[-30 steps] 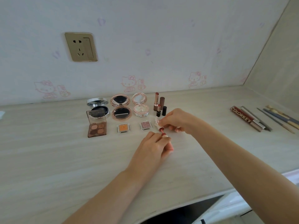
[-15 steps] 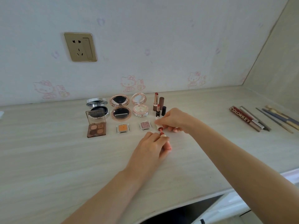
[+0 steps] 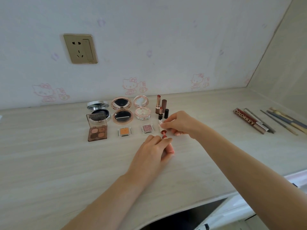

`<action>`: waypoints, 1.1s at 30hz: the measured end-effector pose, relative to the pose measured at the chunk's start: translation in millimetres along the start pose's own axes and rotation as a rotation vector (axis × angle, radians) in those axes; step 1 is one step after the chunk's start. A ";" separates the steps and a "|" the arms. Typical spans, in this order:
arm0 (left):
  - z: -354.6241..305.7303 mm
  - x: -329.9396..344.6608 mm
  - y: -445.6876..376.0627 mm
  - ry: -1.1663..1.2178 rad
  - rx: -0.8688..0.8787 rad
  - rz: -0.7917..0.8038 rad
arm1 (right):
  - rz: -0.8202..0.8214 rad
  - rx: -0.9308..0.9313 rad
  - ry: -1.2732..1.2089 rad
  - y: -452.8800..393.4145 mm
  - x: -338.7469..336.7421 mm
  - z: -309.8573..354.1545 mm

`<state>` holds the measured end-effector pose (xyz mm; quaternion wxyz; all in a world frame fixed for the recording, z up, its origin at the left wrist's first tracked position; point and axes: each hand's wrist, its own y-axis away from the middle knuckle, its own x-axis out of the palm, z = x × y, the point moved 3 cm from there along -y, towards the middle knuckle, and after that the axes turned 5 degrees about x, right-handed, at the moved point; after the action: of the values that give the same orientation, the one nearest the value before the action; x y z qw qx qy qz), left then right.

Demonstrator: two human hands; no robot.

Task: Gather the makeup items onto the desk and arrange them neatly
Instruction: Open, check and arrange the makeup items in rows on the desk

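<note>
Little has moved: left hand (image 3: 152, 152) still grips the pink lipstick (image 3: 168, 145), right hand (image 3: 180, 122) pinches its cap (image 3: 160, 124); light, slippery, held by the barrel.

A gold-coloured wall socket (image 3: 80, 48) sits high on the pale wall (image 3: 166, 39), left of centre, with a switch on its right side. Faint pink cartoon cat prints (image 3: 131, 85) dot the wallpaper in a row just above the back edge of the counter, with paler purple marks scattered higher up. A plain side wall (image 3: 285, 52) meets it at the right corner. Below the front edge, a dark gap (image 3: 187, 218) shows beside white cabinet fronts (image 3: 235, 211).
</note>
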<state>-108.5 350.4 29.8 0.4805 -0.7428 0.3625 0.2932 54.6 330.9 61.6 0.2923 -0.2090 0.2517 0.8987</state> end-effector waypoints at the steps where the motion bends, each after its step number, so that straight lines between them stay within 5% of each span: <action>1: -0.3 -0.3 0.2 -0.001 -0.001 -0.004 | 0.000 -0.004 -0.002 1.0 -0.4 0.0; 7: 1.3 -2.6 1.0 -0.026 -0.020 -0.040 | -0.033 -0.062 -0.043 7.4 -9.7 -8.9; 21: -32.3 7.2 -34.1 -0.015 0.146 0.031 | -0.359 -0.225 0.460 65.6 -95.6 -88.2; 33: -92.1 102.4 -139.1 0.083 0.225 0.218 | -0.548 -0.178 0.607 90.2 -174.6 -152.7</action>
<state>71.5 277.1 52.9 0.5107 -0.6520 0.4911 0.2699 162.1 106.5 62.5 0.4138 -0.5480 0.1829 0.7036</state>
